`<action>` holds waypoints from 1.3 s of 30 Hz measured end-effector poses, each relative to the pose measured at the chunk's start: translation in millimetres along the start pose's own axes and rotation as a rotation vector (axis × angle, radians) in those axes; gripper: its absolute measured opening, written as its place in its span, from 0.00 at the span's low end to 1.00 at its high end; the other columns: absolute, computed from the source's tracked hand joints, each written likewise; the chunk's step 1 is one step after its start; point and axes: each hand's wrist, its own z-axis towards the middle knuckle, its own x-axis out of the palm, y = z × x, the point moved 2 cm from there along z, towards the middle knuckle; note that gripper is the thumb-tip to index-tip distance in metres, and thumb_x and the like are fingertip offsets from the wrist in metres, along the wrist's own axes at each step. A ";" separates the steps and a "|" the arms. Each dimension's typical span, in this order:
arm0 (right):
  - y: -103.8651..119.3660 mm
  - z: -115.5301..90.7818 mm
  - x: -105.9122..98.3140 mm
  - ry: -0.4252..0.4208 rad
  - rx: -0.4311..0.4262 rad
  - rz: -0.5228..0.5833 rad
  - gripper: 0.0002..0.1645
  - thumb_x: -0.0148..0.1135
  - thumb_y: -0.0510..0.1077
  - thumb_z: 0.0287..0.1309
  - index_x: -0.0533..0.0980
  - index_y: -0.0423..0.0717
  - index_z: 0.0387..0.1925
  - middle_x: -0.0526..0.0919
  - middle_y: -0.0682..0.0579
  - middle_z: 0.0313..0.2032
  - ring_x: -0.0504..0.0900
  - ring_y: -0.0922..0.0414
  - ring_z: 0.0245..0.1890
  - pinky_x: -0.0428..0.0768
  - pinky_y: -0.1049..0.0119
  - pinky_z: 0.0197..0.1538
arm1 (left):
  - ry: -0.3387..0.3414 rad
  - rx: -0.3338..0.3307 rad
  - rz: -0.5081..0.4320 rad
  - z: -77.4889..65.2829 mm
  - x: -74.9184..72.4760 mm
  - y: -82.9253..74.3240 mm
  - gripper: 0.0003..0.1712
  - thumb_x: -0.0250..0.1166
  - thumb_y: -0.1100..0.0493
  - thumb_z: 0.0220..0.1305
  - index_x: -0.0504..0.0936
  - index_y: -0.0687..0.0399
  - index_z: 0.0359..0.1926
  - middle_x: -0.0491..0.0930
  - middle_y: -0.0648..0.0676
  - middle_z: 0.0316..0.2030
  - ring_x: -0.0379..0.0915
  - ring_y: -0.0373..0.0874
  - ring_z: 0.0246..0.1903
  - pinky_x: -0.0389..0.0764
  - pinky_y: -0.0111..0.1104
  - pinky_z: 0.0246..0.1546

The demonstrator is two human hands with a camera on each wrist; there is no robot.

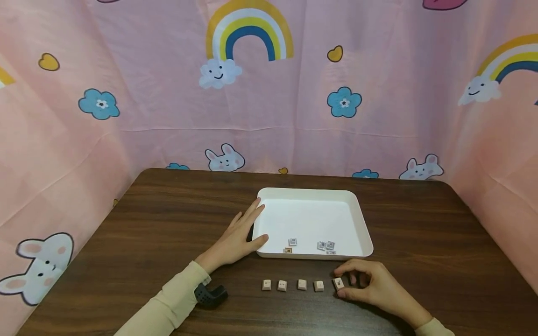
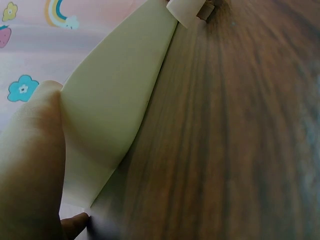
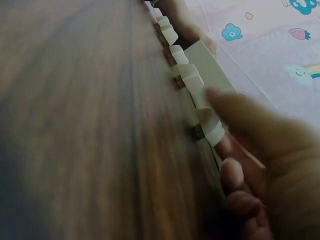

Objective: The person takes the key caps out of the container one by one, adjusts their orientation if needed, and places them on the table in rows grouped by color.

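Note:
A row of small white keycaps (image 1: 301, 284) with dark legends lies on the table in front of a white tray (image 1: 365, 233). At the row's right end, my right hand (image 1: 370, 282) pinches a keycap (image 1: 338, 283) between thumb and index finger, low at the tabletop. The right wrist view shows that keycap (image 3: 212, 127) near the fingertips, the other fingers curled below. My left hand (image 1: 237, 238) rests against the tray's left side, fingers extended along the rim and thumb near the front corner. Several more small keycaps (image 1: 322, 245) lie along the tray's front inside, one of them yellowish (image 1: 287, 250).
The dark wood table (image 1: 159, 224) extends to both sides of the tray. A black wrist device (image 1: 211, 296) sits below the left sleeve. A pink printed curtain (image 1: 168, 93) with rainbows and rabbits hangs behind and beside the table.

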 end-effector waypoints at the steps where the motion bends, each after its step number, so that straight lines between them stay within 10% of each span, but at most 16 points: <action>1: 1.0 0.5 -0.8 0.001 0.024 0.027 0.20 0.78 0.38 0.53 0.84 0.50 0.48 0.84 0.54 0.34 0.72 0.69 0.23 0.71 0.74 0.20 | 0.000 -0.002 0.000 -0.4 -0.3 -0.2 0.47 0.58 0.39 0.73 0.46 0.46 0.83 0.35 0.48 0.82 0.46 0.56 0.79 0.38 0.63 0.76; 11: 29.8 34.7 -0.7 0.011 0.020 0.188 0.13 0.69 0.31 0.60 0.83 0.37 0.47 0.87 0.52 0.36 0.79 0.67 0.27 0.78 0.69 0.22 | -0.016 0.002 -0.002 -2.0 -5.6 0.0 0.47 0.59 0.41 0.73 0.47 0.48 0.83 0.36 0.51 0.83 0.47 0.56 0.79 0.38 0.63 0.76; 23: 44.5 88.8 18.1 0.102 0.014 -0.066 0.16 0.71 0.48 0.63 0.84 0.49 0.51 0.87 0.52 0.45 0.82 0.55 0.43 0.81 0.59 0.49 | -0.010 -0.005 -0.001 -2.3 -3.7 2.6 0.48 0.59 0.40 0.73 0.47 0.47 0.83 0.36 0.50 0.83 0.47 0.57 0.79 0.39 0.64 0.76; 39: 33.4 100.8 39.0 0.258 0.045 -0.249 0.25 0.71 0.54 0.63 0.80 0.55 0.60 0.85 0.59 0.52 0.81 0.63 0.43 0.82 0.64 0.45 | 0.001 0.002 -0.004 1.2 -1.3 -1.9 0.47 0.59 0.40 0.73 0.47 0.47 0.82 0.36 0.50 0.83 0.47 0.56 0.79 0.39 0.63 0.76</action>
